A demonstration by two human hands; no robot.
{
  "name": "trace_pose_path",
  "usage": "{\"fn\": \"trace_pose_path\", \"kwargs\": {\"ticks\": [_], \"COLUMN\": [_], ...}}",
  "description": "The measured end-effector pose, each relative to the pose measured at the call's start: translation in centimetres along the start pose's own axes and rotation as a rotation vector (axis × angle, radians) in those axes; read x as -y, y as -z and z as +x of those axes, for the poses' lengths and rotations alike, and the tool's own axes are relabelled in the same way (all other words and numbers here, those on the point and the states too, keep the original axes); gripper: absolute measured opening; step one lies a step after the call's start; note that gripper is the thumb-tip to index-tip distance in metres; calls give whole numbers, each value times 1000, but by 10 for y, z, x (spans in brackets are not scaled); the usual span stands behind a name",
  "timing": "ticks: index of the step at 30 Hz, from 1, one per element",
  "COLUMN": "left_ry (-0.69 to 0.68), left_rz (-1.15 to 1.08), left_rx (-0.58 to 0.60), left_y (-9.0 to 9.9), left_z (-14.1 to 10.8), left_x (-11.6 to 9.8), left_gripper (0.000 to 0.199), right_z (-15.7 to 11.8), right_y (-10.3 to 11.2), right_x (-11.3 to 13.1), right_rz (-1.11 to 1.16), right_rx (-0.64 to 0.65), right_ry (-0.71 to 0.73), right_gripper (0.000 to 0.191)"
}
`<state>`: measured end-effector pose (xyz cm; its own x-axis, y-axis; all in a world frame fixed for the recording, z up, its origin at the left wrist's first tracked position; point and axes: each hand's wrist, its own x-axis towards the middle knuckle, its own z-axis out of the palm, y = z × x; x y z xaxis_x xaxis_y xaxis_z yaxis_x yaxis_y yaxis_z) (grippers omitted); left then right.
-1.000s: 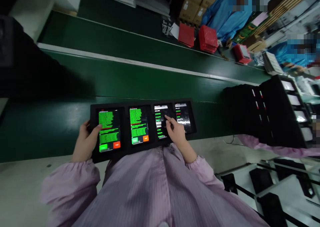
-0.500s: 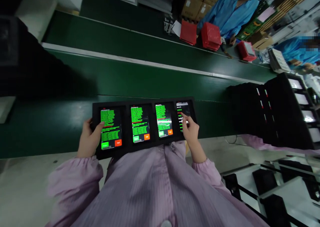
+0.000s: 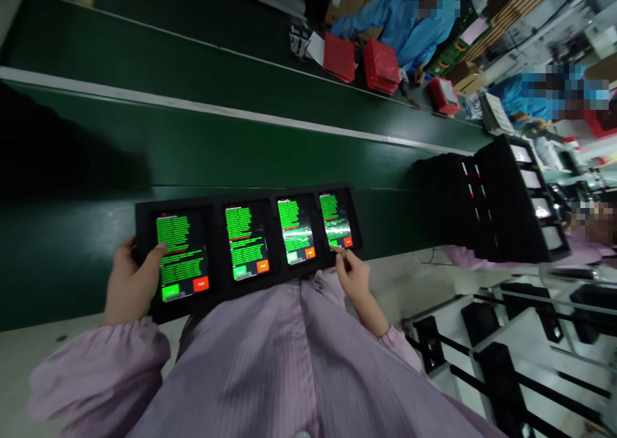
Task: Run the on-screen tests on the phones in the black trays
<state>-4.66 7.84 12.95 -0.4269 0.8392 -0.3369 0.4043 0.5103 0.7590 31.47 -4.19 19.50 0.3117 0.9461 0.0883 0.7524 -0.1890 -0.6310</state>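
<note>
A long black tray (image 3: 219, 245) lies at the near edge of the green bench, tilted slightly. Several lit phones sit in its slots, each with green text above a green and a red button. My left hand (image 3: 132, 280) grips the tray's left end, thumb over the rim beside the leftmost phone (image 3: 182, 252). My right hand (image 3: 354, 276) is at the lower edge of the rightmost phone (image 3: 336, 216), its index fingertip by the green button and the other fingers curled in. Nothing can be seen held in that hand.
Stacked black trays (image 3: 482, 197) stand on the bench (image 3: 241, 149) to the right. Red stacks (image 3: 380, 65) lie across the bench, near a person in blue (image 3: 400, 17). Another person in blue sits farther right. White-and-black racks (image 3: 496, 361) are at the lower right.
The view has shifted, so the tray appears farther left. My right index finger has moved down the rightmost phone, whose screen now shows full green text and two buttons.
</note>
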Motion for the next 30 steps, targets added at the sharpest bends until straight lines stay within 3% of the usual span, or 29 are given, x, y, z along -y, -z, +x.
{"fn": "trace_pose_path", "kwargs": {"ticks": [3,8,14,20,27,30], "left_ry": [132,192,82,-8,-76,-94], "left_rz": [-14,-168,-249,-228,-224,-228], "left_rx": [11,46,286,327,391,405], "left_y": [2,8,27,31,31,32], "left_z": [-7,-22,-21,-24,-22,-22], "left_x": [-17,-38,-13,10,20,18], "left_gripper": [73,70,92,111,110,109], "right_z": [-2,-1,-3,-1,2,5], "right_y": [1,-3,-26,-40,-69,-84], "right_x": [-5,1,34,45,80,89], "right_rz": [-45,-127,-47,-105,-74,-117], "right_rx": [7,39,339,348,628,667], "right_ry": [-28,-74,207,194,520,574], "right_gripper": [32,33,25,27,21,22]}}
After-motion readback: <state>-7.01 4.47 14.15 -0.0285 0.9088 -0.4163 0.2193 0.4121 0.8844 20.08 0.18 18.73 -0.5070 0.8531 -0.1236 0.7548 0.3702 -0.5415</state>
